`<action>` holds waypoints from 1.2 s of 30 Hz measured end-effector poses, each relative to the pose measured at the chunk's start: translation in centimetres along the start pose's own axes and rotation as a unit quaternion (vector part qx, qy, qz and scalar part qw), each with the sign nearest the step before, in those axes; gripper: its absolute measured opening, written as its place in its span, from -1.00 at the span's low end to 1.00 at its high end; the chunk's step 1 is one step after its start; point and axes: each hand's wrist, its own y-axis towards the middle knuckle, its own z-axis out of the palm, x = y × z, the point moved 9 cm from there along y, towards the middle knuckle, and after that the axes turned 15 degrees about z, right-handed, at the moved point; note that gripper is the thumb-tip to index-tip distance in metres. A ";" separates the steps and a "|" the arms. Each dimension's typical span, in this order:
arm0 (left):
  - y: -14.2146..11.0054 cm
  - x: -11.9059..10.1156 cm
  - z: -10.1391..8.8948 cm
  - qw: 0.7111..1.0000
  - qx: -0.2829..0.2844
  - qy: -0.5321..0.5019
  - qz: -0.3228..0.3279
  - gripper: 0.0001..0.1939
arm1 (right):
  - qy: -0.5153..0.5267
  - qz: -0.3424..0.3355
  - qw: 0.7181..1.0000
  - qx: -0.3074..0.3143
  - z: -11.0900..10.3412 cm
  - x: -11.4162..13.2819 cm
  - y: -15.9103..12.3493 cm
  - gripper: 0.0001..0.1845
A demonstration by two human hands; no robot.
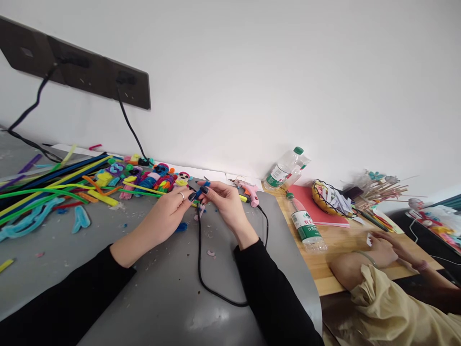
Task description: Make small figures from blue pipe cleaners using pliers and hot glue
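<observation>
Between the fingertips of both hands is a short piece of blue pipe cleaner (pixel 198 193). My left hand (pixel 173 211), with a ring on one finger, pinches it from the left. From the right, my right hand (pixel 226 204) pinches it between thumb and fingers. Just behind the left hand sit several small pipe-cleaner dolls (pixel 160 177). Below the hands, a blue fuzzy scrap (pixel 181 227) lies on the grey table cover (pixel 154 288). A pink glue gun (pixel 249 192) rests to the right of my right hand.
Long coloured pipe cleaners (pixel 54 185) spread over the left side. A black cord (pixel 200 259) loops under my right forearm. Plastic bottles (pixel 306 226) and a basket of paper strips (pixel 333 201) are at right, near another person's hands (pixel 383 250). A socket panel (pixel 90 72) is on the wall.
</observation>
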 end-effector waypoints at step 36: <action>-1.2 -3.0 -1.0 0.912 -0.133 0.316 0.225 -0.65 | 0.098 -0.036 0.993 -0.049 -1.0 0.2 0.1 -0.67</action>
